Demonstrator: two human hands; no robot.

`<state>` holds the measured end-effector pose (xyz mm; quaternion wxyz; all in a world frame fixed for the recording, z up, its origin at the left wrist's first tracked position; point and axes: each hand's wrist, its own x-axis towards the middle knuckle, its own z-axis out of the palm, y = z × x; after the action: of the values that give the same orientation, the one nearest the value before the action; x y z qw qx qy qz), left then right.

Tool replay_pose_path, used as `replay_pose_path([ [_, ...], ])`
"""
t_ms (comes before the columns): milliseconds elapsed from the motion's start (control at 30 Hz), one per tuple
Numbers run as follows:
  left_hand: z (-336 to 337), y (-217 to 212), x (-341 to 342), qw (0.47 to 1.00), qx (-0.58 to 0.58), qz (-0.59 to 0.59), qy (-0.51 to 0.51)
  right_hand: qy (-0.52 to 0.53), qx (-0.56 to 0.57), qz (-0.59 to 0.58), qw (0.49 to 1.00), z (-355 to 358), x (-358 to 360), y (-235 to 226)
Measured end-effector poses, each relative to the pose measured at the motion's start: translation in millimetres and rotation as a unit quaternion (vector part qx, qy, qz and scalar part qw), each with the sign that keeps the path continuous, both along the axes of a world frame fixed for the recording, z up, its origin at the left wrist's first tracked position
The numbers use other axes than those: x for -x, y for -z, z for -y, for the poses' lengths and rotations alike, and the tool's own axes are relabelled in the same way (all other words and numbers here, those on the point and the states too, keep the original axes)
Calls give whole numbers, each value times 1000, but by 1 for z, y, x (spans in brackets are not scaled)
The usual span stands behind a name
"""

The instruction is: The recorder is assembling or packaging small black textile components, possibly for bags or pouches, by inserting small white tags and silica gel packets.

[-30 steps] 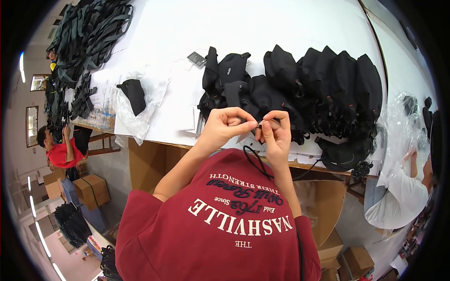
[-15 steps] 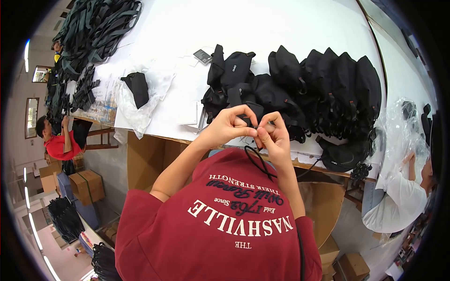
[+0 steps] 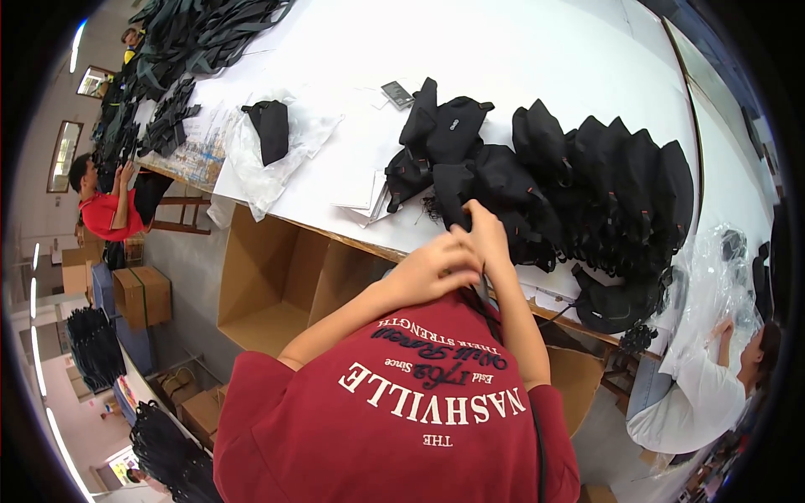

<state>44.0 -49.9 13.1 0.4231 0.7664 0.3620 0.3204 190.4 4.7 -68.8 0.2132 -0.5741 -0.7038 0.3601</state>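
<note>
My right hand (image 3: 489,239) is at the table's front edge, its fingers bent around a black strap (image 3: 482,289) that hangs down between my hands toward my shirt. My left hand (image 3: 443,267) lies beside it, to the left and a little nearer to me. Its fingers are curled and smeared by motion, so what they hold is unclear. Just beyond my right fingertips stands a small black bag (image 3: 453,186). Behind it leans another black fabric bag (image 3: 457,130) with a small pale mark on its front.
A row of black bags (image 3: 625,180) fills the table's right side. A clear plastic bag (image 3: 260,176) lies under a black pouch (image 3: 270,130) at left, and white cards (image 3: 360,191) lie nearer. Cardboard boxes (image 3: 264,277) stand below. Co-workers sit at both sides.
My hands have come down nearer to my body, the left crossing toward the right. The cord loop beneath them no longer shows as before. The view has shifted slightly.
</note>
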Motion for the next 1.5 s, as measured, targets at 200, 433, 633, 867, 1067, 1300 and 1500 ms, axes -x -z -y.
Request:
replay_pose_path([
  [200, -10, 10, 26, 977, -91, -110, -156, 40, 150, -301, 941, 16, -31, -34],
  [433, -18, -4, 32, 915, -305, -261, -26, -67, 184, -320, 927, 25, -48, -84],
  [633, -20, -15, 26, 898, -184, -361, 169, 47, -54, -66, 995, 30, -43, -91],
  [867, -10, 5, 24, 899, -41, -386, 205, -41, 67, -159, 984, 43, -43, -81],
  [1067, -16, -4, 20, 876, 91, -394, 263, -134, 10, -62, 989, 58, -37, -74],
  [1300, -7, -10, 36, 943, -225, -231, 78, 16, -22, -106, 994, 66, -43, -91],
  [1500, 18, -21, 40, 942, -269, -199, 40, 18, -57, -113, 992, 91, -40, -113],
])
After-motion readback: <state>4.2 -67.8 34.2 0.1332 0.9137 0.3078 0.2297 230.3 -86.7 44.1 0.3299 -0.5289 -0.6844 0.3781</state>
